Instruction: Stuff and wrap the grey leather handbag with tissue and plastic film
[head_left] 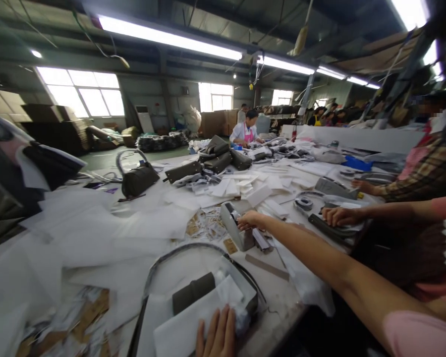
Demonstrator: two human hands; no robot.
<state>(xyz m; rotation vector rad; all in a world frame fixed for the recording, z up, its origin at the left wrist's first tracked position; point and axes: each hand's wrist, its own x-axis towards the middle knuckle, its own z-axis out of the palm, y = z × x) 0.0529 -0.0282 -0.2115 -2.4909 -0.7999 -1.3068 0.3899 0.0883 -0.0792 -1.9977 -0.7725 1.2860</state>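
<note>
My left hand [216, 338] lies flat, fingers together and stretched out, on a white sheet of paper [186, 327] at the near table edge. The sheet covers a dark grey bag [192, 292] with a long looped strap [178, 250]. My right arm reaches forward across the table. My right hand [251, 219] has curled fingers at the open top of a small grey box [233, 225]. What the fingers hold is hidden.
White paper sheets [134, 228] and brown tags [198, 225] litter the long table. Dark handbags [138, 179] and folded pieces [217, 156] stand farther back. A neighbour's hands [338, 215] work on straps at the right. Another person [247, 130] sits at the far end.
</note>
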